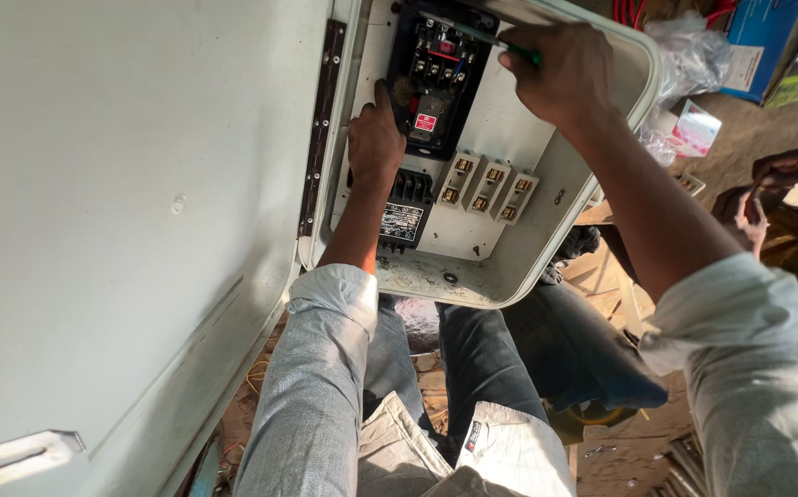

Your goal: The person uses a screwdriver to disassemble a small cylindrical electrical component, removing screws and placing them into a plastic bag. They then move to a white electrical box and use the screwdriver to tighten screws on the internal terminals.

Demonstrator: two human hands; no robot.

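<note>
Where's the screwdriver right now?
In the head view, upper centre: the right hand holds the green-handled screwdriver, its shaft on the top of the black contactor inside the open box.

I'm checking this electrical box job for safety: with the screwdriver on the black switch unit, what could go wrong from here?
1. The green-handled screwdriver in the right hand is angled onto the black switch unit; a slip could bridge its terminals or jab the left hand, which rests bare against that unit.
2. The open grey metal box seems propped over the person's knees, so it may shift under pressure.
</note>
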